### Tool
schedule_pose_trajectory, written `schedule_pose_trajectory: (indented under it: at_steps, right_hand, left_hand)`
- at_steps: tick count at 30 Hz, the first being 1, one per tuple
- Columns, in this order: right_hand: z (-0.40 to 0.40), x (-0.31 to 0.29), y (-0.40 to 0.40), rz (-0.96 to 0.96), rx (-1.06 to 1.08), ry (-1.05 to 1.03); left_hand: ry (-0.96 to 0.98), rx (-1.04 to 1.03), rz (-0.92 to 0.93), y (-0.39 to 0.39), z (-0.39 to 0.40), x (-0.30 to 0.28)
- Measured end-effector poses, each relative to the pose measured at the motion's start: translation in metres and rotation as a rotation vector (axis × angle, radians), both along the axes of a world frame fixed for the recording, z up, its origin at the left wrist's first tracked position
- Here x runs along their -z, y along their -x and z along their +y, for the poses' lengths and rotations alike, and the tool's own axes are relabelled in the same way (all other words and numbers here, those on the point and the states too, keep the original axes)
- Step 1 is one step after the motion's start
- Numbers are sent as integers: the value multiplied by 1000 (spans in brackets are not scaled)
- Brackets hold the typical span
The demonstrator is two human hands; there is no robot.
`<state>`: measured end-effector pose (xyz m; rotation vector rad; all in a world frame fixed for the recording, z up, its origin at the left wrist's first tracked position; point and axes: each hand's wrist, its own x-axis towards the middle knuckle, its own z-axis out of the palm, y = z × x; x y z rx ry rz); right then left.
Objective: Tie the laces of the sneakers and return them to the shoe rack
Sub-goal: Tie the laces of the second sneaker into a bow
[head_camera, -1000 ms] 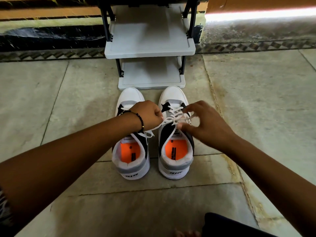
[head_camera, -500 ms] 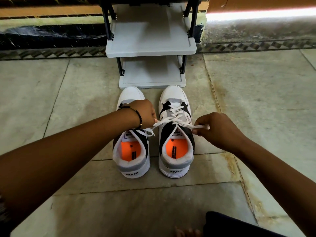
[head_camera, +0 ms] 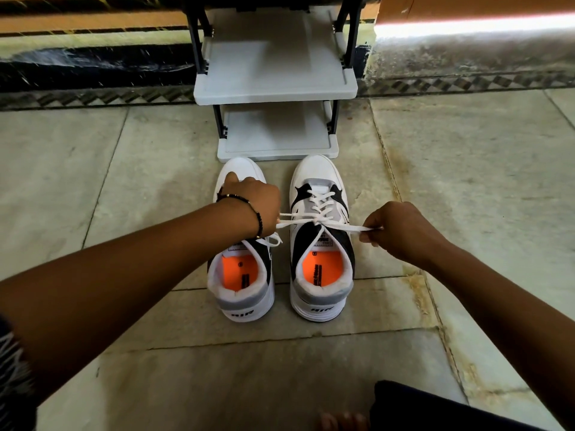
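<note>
Two white, grey and black sneakers with orange insoles stand side by side on the stone floor, toes toward the rack. The right sneaker has its white laces pulled out flat to both sides over the tongue. My left hand grips the left lace end and hovers over the left sneaker, hiding its lacing. My right hand pinches the right lace end beside the right sneaker. The grey shoe rack with black posts stands just beyond the toes, both visible shelves bare.
A low patterned kerb and dark wall base run behind the rack. Stone floor tiles spread to both sides. My dark-clothed knee shows at the bottom right.
My hands have drawn apart, the right one moving out to the right and the left one slightly left, stretching the laces of the right sneaker taut.
</note>
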<state>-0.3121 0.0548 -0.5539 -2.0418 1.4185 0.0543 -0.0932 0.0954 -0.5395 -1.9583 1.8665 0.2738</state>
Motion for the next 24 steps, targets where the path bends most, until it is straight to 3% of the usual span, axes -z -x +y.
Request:
schedule_pose_trajectory:
  at_steps: [4, 8, 10, 14, 16, 24]
  right_hand:
    - [-3, -4, 6, -26, -61, -115]
    - [5, -14, 4, -205, -59, -296]
    - [10, -12, -4, -172, -86, -156]
    - [17, -9, -16, -163, -68, 55]
    - [19, -10, -18, -151, -104, 126]
    - [17, -7, -16, -133, -131, 141]
  left_hand:
    - [37, -150, 367, 1, 8, 8]
    - [55, -196, 681, 2, 10, 15]
    - [85, -116, 692, 5, 8, 15]
    - [135, 198, 385, 16, 5, 10]
    - [141, 275, 323, 18, 6, 9]
    - [187, -53, 768, 7, 2, 18]
